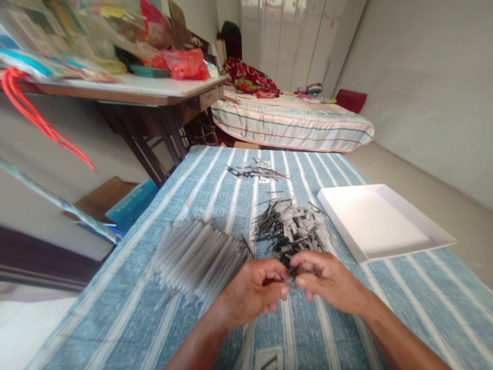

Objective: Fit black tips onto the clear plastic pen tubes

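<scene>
My left hand (256, 289) and my right hand (325, 281) meet at the fingertips over the cloth, both closed in a pinch. Something small, dark and grey lies between the fingertips, mostly hidden by them. A blurred translucent plastic sleeve (245, 340) runs down from beneath my left hand, which appears to grip it. Left of that hand lies a thick stack of long translucent plastic sleeves (202, 252). Just beyond my fingertips is a loose heap of thin black pieces and short clear bits (290, 223).
A blue-and-white striped cloth (208, 192) covers the table. At right stands a shallow white box (385, 221). Thin dark pieces (254, 169) form a smaller pile farther back. A cluttered side table (169, 90) is on the left, with a bed (292, 121) behind.
</scene>
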A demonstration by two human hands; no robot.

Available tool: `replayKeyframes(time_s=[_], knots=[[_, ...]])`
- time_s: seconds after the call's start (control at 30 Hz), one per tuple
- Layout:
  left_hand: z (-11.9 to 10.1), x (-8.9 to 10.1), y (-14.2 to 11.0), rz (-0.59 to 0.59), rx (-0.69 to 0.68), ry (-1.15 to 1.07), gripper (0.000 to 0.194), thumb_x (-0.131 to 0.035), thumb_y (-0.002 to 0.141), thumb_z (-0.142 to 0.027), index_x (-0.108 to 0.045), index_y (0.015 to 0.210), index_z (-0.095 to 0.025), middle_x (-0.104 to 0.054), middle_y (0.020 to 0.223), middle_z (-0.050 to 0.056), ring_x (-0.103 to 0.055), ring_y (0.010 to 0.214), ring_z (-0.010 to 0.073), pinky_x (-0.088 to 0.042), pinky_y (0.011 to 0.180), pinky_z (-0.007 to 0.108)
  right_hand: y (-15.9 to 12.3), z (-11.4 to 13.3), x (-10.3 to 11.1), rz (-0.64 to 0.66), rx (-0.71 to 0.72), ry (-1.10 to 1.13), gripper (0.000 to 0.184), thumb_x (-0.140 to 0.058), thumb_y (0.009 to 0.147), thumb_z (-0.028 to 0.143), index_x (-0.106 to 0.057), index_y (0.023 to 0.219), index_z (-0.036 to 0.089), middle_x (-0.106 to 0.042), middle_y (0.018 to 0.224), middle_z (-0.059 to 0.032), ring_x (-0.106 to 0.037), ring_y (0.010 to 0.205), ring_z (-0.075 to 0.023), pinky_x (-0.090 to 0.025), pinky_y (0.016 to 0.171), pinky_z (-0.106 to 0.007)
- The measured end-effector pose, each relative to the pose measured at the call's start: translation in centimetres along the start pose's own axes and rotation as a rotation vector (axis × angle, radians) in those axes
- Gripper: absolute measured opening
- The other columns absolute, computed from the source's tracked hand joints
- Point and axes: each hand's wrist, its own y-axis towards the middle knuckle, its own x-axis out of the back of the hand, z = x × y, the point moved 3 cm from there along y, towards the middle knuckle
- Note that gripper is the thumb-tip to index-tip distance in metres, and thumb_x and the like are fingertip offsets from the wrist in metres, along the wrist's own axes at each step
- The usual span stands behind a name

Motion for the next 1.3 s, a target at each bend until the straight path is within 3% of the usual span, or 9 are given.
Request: replayKeyframes(time_s=[0.1, 0.2, 0.37, 0.5, 0.63, 0.77, 0.9, 1.03, 1.3], knots=[[-0.07, -0.03, -0.07, -0.008, 0.004, 0.001, 0.005, -0.057, 0.071, -0.018, -0.056, 0.075, -0.014, -0.050, 0.054, -0.006, -0.045, 0.042, 0.0047, -0.033, 0.037, 0.014, -0.07, 0.10, -0.06, -0.019, 0.010, -0.029, 0.023, -0.051, 0.082, 0.037, -0.052, 0.073, 0.016, -0.052, 0.055, 0.0048, -0.052, 0.044, -0.0074, -0.040, 0.045, -0.017], [-0.15, -0.01, -0.11, -0.014, -0.001, 0.006, 0.006, -0.057, 0.071, -0.017, -0.056, 0.076, -0.014, -0.050, 0.055, -0.006, -0.046, 0.043, 0.0047, -0.033, 0.038, 0.014, -0.05, 0.12, -0.01, -0.026, 0.012, -0.115, 0.039, -0.042, 0.086, 0.041, -0.050, 0.057, 0.016, -0.050, 0.049, 0.0039, -0.048, 0.038, -0.0064, -0.036, 0.040, -0.017], [-0.07, 0.04, 0.00, -0.013, -0.008, 0.010, 0.006, -0.057, 0.071, -0.018, -0.056, 0.076, -0.014, -0.050, 0.054, -0.006, -0.046, 0.043, 0.0053, -0.034, 0.038, 0.014, 0.03, 0.13, 0.09, -0.052, -0.020, -0.022, 0.022, -0.053, 0.080, 0.037, -0.052, 0.074, 0.017, -0.053, 0.055, 0.0052, -0.052, 0.044, -0.0077, -0.040, 0.044, -0.017], [0.00, -0.02, 0.07, -0.009, -0.008, 0.016, 0.006, -0.057, 0.071, -0.017, -0.056, 0.075, -0.014, -0.050, 0.055, -0.006, -0.046, 0.043, 0.0051, -0.033, 0.037, 0.014, -0.03, 0.09, 0.05, -0.057, -0.030, -0.085, 0.039, -0.041, 0.086, 0.041, -0.049, 0.058, 0.016, -0.051, 0.049, 0.0037, -0.048, 0.037, -0.0064, -0.035, 0.039, -0.017], [-0.07, -0.06, 0.05, -0.015, -0.011, 0.029, 0.006, -0.056, 0.071, -0.016, -0.056, 0.076, -0.014, -0.049, 0.055, -0.006, -0.046, 0.043, 0.0052, -0.033, 0.038, 0.014, -0.16, 0.15, 0.06, -0.075, -0.003, -0.026, 0.024, -0.050, 0.082, 0.039, -0.053, 0.076, 0.016, -0.054, 0.057, 0.0042, -0.053, 0.044, -0.0078, -0.040, 0.044, -0.017], [-0.12, -0.14, 0.04, -0.016, -0.002, 0.029, 0.004, -0.056, 0.070, -0.016, -0.055, 0.074, -0.015, -0.049, 0.055, -0.007, -0.046, 0.043, 0.0052, -0.033, 0.037, 0.014, -0.21, 0.10, -0.02, -0.081, -0.028, -0.071, 0.039, -0.040, 0.087, 0.042, -0.049, 0.060, 0.016, -0.051, 0.050, 0.0036, -0.049, 0.038, -0.0069, -0.036, 0.039, -0.017], [-0.11, -0.24, 0.08, -0.023, -0.004, 0.050, 0.005, -0.055, 0.070, -0.016, -0.056, 0.075, -0.015, -0.049, 0.055, -0.007, -0.046, 0.043, 0.0053, -0.033, 0.038, 0.015, -0.28, 0.08, -0.09, -0.077, -0.018, -0.038, 0.027, -0.049, 0.083, 0.041, -0.052, 0.072, 0.017, -0.052, 0.056, 0.0050, -0.052, 0.043, -0.0071, -0.039, 0.042, -0.017], [-0.02, -0.46, 0.11, -0.009, 0.016, 0.057, 0.005, -0.055, 0.070, -0.016, -0.055, 0.075, -0.014, -0.048, 0.056, -0.006, -0.044, 0.042, 0.0052, -0.033, 0.037, 0.015, -0.35, -0.02, 0.01, -0.099, -0.038, -0.066, 0.037, -0.042, 0.086, 0.042, -0.049, 0.061, 0.016, -0.050, 0.050, 0.0050, -0.048, 0.038, -0.0055, -0.036, 0.039, -0.016], [-0.13, -0.50, 0.13, -0.014, -0.043, 0.153, 0.006, -0.050, 0.074, -0.014, -0.056, 0.076, -0.013, -0.052, 0.060, -0.004, -0.042, 0.046, 0.0063, -0.035, 0.044, 0.018, -0.33, -0.25, -0.65, -0.089, -0.056, -0.045, 0.030, -0.047, 0.084, 0.038, -0.048, 0.062, 0.017, -0.050, 0.052, 0.0054, -0.048, 0.038, -0.0054, -0.036, 0.038, -0.015]])
